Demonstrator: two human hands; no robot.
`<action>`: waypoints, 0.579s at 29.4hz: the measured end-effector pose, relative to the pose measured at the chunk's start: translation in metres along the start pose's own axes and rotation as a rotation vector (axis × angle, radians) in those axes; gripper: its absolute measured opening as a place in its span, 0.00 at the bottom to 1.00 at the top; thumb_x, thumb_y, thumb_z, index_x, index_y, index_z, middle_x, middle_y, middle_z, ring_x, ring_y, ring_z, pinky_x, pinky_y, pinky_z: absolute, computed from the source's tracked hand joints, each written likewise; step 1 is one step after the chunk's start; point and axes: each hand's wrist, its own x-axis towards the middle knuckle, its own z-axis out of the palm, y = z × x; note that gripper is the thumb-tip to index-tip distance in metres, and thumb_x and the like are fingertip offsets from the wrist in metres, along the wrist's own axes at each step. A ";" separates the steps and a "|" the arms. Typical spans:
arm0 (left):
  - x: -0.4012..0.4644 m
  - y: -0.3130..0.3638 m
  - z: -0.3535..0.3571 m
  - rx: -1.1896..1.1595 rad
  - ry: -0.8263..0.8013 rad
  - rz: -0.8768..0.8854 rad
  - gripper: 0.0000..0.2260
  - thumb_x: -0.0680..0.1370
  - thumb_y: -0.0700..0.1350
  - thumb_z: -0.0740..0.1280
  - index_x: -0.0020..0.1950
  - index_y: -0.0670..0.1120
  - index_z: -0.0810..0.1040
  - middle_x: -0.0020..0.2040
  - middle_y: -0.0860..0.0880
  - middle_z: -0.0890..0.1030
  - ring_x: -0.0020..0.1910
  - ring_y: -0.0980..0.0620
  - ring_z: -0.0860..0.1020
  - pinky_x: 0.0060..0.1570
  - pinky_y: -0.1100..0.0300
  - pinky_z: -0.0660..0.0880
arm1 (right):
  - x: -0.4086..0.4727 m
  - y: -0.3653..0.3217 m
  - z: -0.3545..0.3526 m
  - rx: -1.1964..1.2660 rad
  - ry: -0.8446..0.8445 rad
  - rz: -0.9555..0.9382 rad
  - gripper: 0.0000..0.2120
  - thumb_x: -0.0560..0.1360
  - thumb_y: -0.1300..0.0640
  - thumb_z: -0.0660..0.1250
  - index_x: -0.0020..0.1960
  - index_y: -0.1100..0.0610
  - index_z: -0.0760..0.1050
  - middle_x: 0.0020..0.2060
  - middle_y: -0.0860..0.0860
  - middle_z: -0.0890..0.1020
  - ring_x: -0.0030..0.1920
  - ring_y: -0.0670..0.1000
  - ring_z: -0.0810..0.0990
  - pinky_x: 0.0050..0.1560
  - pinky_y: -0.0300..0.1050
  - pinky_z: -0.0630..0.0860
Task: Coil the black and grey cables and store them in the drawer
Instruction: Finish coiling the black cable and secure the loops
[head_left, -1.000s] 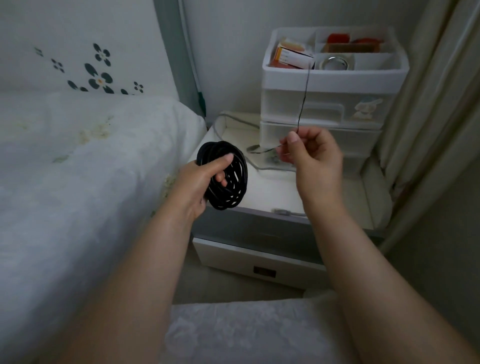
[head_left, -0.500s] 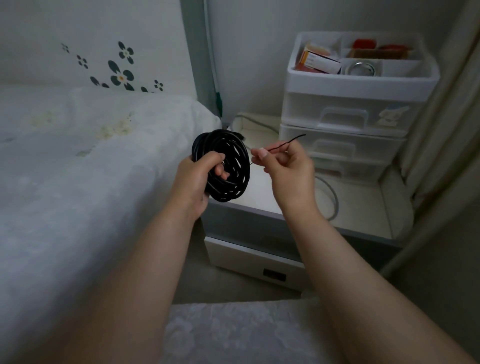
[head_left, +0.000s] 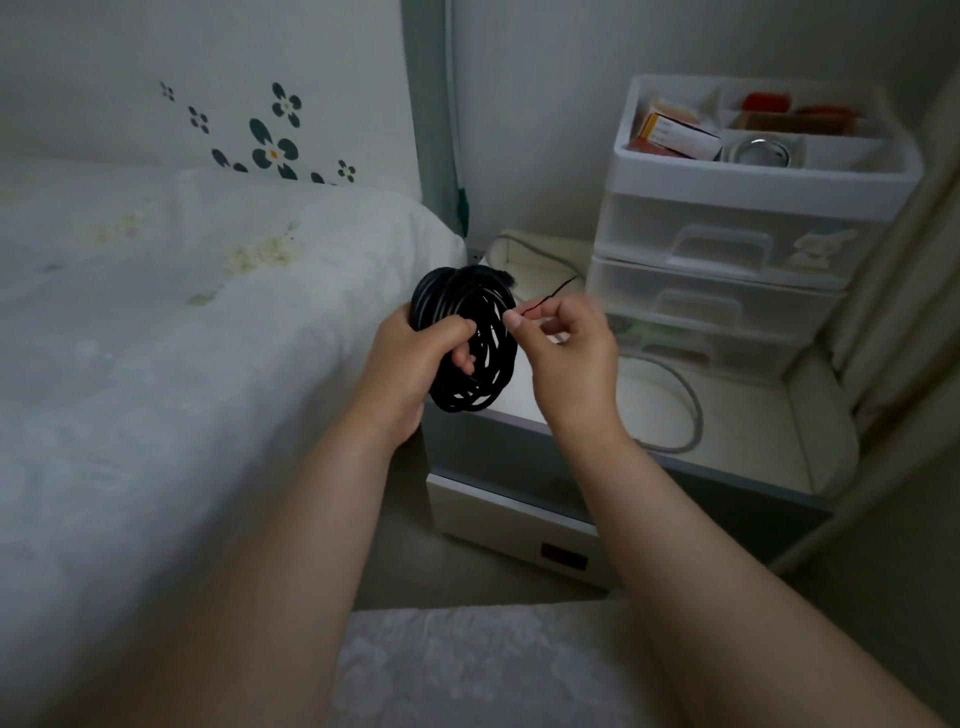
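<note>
Above the bedside bench's front-left corner, left hand (head_left: 415, 358) grips the coiled black cable (head_left: 470, 338); right hand (head_left: 566, 353), just right, pinches its thin loose end (head_left: 550, 297).

The grey cable (head_left: 685, 410) runs behind the right hand (head_left: 566, 358) (motion-blurred fingers).

Left hand (head_left: 415, 364): gripped the coiled black cable (head_left: 467, 338), held upright above the nightstand's (head_left: 753, 431) near-left corner.
Right hand (head_left: 566, 353): pinched a thin black tie (head_left: 550, 295) just right of the coil.
Grey cable (head_left: 685, 410): lay looped on the nightstand.
Plastic drawer unit (head_left: 727, 249): stood at far right.
</note>
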 end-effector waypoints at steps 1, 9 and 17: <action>-0.001 0.000 0.001 -0.010 -0.008 -0.004 0.09 0.75 0.36 0.64 0.34 0.41 0.74 0.24 0.48 0.73 0.28 0.51 0.74 0.50 0.48 0.76 | -0.001 0.000 0.003 -0.001 0.019 -0.008 0.08 0.71 0.58 0.72 0.37 0.50 0.76 0.44 0.46 0.74 0.43 0.39 0.72 0.47 0.26 0.68; -0.013 0.002 0.016 -0.092 -0.060 -0.005 0.10 0.74 0.36 0.65 0.32 0.40 0.72 0.23 0.49 0.71 0.27 0.51 0.72 0.34 0.61 0.72 | -0.008 0.011 0.018 -0.151 0.130 -0.161 0.04 0.70 0.52 0.73 0.38 0.49 0.79 0.39 0.42 0.70 0.49 0.46 0.69 0.53 0.42 0.65; -0.021 0.003 0.021 0.092 0.060 -0.010 0.09 0.68 0.38 0.67 0.27 0.41 0.72 0.25 0.45 0.73 0.29 0.50 0.75 0.36 0.57 0.72 | -0.018 0.009 0.018 -0.097 0.041 0.016 0.05 0.73 0.51 0.68 0.40 0.50 0.81 0.32 0.40 0.78 0.43 0.46 0.77 0.50 0.48 0.73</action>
